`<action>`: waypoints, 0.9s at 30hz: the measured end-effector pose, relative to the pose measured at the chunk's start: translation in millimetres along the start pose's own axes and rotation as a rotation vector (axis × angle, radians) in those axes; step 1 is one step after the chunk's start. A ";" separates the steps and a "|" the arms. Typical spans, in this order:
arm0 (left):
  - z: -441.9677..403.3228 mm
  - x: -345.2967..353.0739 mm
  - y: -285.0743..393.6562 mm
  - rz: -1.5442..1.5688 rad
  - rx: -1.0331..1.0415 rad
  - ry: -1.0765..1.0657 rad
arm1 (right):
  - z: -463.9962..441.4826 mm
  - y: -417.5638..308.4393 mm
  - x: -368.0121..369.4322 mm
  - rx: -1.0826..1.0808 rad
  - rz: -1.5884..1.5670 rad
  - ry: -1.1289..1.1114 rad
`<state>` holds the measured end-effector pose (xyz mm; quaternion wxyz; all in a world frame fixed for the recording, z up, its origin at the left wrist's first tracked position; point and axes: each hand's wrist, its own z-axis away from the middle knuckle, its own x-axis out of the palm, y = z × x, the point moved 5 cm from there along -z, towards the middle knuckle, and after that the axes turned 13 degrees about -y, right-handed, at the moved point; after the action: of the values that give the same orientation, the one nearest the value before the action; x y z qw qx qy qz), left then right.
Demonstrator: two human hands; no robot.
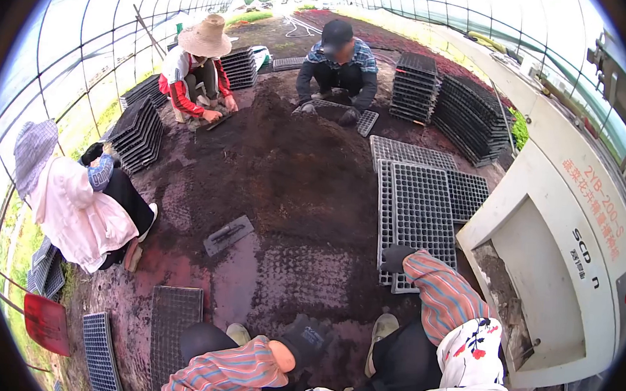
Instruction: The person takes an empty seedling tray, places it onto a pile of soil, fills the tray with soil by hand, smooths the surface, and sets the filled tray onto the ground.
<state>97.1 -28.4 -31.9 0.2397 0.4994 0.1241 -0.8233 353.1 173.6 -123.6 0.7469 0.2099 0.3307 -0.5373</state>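
My right hand [397,258], in a dark glove, reaches across the seedling trays at my right. Its fingers are closed at the left edge of the top black seedling tray [425,208], which lies slightly askew on another tray. My left hand [307,340], also in a dark glove with pale print, hangs low between my knees above the soil-stained ground, fingers apart, with nothing visible in it. Ahead of my hands is a large heap of dark soil [294,159]. A flat black trowel-like float [229,235] lies on the ground left of centre.
Three people [72,197] crouch around the heap. Tray stacks [414,87] stand at the back right and left [133,135]. A white seeding machine [557,265] blocks the right side. More trays [176,330] and a red shovel blade [46,323] are at lower left.
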 end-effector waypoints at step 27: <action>-6.6 7.0 -4.2 0.085 0.030 -0.066 | 43.7 130.2 35.0 0.345 -0.342 0.136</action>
<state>97.2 -23.8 -41.3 0.2707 0.4803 0.0824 -0.8302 494.6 164.6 -123.9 0.5741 0.3111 0.3145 -0.6890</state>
